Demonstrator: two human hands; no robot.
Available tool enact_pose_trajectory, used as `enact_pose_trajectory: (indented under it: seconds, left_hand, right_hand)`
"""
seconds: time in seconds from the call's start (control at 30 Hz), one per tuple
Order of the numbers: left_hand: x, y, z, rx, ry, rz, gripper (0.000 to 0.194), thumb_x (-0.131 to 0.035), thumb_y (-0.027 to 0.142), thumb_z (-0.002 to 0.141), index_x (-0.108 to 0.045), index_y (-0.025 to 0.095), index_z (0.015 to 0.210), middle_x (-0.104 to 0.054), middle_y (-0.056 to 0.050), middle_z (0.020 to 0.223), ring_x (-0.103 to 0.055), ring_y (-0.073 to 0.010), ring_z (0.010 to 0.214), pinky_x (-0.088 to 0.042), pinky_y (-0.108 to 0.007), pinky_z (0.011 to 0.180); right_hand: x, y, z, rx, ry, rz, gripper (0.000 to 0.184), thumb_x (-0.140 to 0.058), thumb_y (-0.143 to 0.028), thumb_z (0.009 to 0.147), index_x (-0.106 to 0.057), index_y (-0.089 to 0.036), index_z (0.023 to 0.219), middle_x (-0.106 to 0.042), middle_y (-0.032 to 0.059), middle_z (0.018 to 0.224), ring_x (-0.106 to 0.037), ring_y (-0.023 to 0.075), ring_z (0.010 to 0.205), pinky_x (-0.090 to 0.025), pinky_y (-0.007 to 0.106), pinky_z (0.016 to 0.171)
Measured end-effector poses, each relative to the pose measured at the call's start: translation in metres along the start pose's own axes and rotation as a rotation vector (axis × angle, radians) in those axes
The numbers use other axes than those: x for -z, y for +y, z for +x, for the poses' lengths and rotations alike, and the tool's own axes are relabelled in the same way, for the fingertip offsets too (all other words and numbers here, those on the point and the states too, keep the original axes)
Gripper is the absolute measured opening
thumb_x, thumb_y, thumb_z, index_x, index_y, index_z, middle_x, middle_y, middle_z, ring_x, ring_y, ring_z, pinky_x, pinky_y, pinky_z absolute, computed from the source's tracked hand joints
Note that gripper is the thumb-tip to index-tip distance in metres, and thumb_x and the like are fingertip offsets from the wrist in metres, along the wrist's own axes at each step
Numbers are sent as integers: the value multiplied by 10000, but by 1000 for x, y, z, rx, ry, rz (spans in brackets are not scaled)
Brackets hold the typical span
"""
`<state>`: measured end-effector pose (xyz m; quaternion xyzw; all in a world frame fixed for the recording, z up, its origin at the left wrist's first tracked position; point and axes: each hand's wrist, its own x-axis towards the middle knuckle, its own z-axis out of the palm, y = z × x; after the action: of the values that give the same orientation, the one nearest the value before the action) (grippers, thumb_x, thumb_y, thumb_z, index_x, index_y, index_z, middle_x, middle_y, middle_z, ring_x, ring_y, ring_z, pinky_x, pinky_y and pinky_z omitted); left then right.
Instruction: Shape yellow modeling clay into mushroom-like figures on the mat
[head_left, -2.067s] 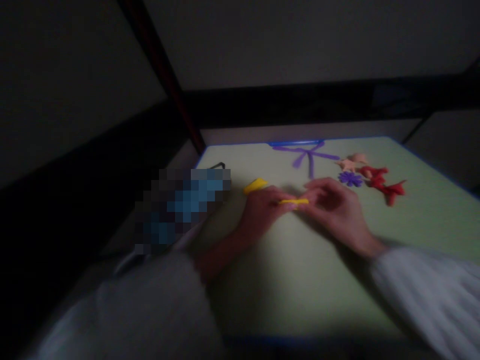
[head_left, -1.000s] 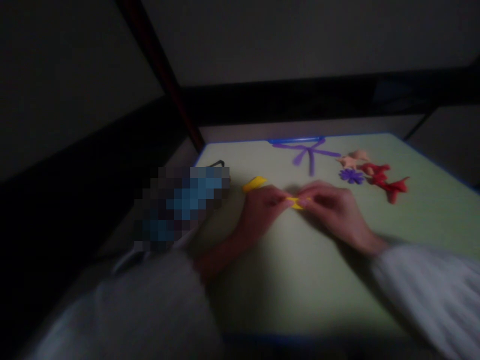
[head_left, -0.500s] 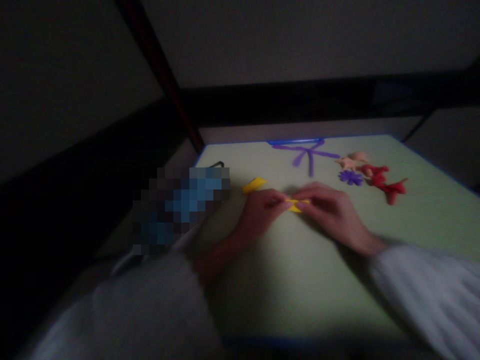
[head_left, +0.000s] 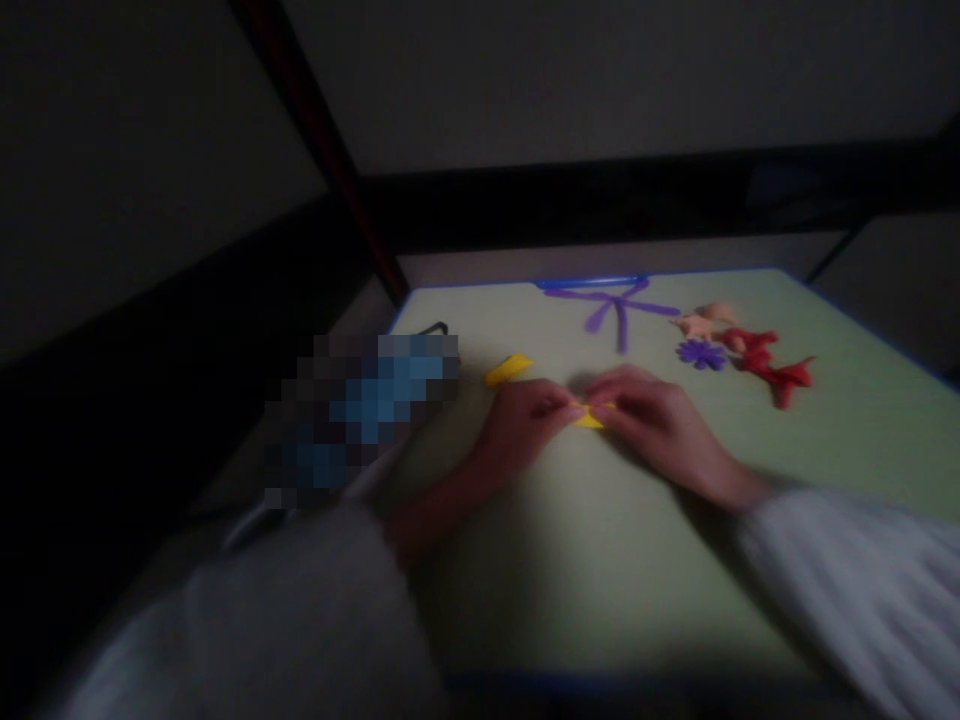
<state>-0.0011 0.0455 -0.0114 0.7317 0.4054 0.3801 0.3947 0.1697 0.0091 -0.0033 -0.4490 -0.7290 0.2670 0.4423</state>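
Note:
Both hands meet over the pale green mat (head_left: 600, 560) with a blue rim. My left hand (head_left: 521, 425) and my right hand (head_left: 652, 420) each pinch an end of a small yellow piece (head_left: 587, 415), soft and folded, held just above the mat. Fingers of both hands are closed on it. A second yellow piece (head_left: 508, 368) lies on the mat just left of and behind my left hand. The scene is dim and blurred, so the yellow piece's exact shape is unclear.
At the mat's far side lie a purple bow-like strip shape (head_left: 615, 308), a purple flower (head_left: 702, 353), a peach shape (head_left: 705, 320) and red shapes (head_left: 772, 365). A blurred-out patch (head_left: 360, 415) sits at the left edge. A dark slanted post (head_left: 322, 150) rises behind.
The yellow piece was a longer flat strip between the fingertips; now it looks shorter and folded, and my hands have closed in towards each other.

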Motion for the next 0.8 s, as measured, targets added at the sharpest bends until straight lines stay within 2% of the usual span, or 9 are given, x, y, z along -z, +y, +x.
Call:
enact_pose_trajectory:
  seconds: [0.07, 0.2, 0.33, 0.43, 0.57, 0.67, 0.8]
  left_hand:
    - [0, -1, 1, -9, -2, -35, 94, -616, 209, 721, -648, 142, 665, -662, -18, 644, -580, -102, 598, -448, -203, 556]
    - [0, -3, 3, -22, 40, -151, 92, -641, 210, 700, -651, 139, 758, -674, -28, 701, -609, -110, 653, -484, -212, 609]
    - [0, -4, 4, 15, 14, -121, 102, -620, 231, 724, -650, 145, 679, -671, -24, 675, -600, -103, 638, -475, -208, 602]
    - [1, -5, 4, -4, 19, -125, 108, -600, 224, 741, -650, 148, 683, -656, -12, 658, -581, -91, 621, -461, -193, 576]
    - [0, -4, 4, -8, 93, -200, 83, -605, 215, 737, -649, 145, 750, -659, -20, 696, -569, -82, 597, -452, -184, 542]
    - [-1, -2, 3, 2, 134, -232, 82, -624, 220, 721, -648, 147, 750, -673, -27, 723, -596, -96, 643, -469, -193, 577]
    - [1, 2, 2, -50, 48, -175, 129, -591, 247, 757, -673, 151, 732, -684, -30, 722, -607, -106, 677, -470, -194, 595]
  right_hand:
    - [0, 0, 1, -11, 12, 18, 133, -586, -269, 818, -666, -173, 774, -649, 74, 896, -602, 181, 837, -485, 326, 722]
    - [1, -2, 2, -110, 59, 52, 150, -629, -311, 775, -659, -165, 772, -663, 43, 751, -597, 152, 678, -480, 283, 610]
    - [2, -6, 2, -166, 79, 88, 142, -645, -294, 743, -649, -152, 749, -662, 23, 666, -587, 130, 598, -474, 255, 557]
    - [2, -6, 3, -185, 44, 119, 174, -665, -317, 725, -651, -144, 737, -657, 24, 653, -581, 124, 586, -477, 251, 544]
    - [0, -6, 4, -222, -29, 189, 264, -709, -378, 679, -661, -136, 772, -645, 22, 645, -571, 119, 577, -482, 252, 535]
    - [-1, -9, 5, -241, -45, 217, 271, -715, -394, 670, -650, -142, 747, -634, 15, 637, -558, 108, 565, -473, 242, 525]
    - [0, -15, 6, -279, -91, 253, 241, -715, -369, 676, -616, -149, 675, -596, -11, 587, -518, 87, 519, -423, 215, 480]
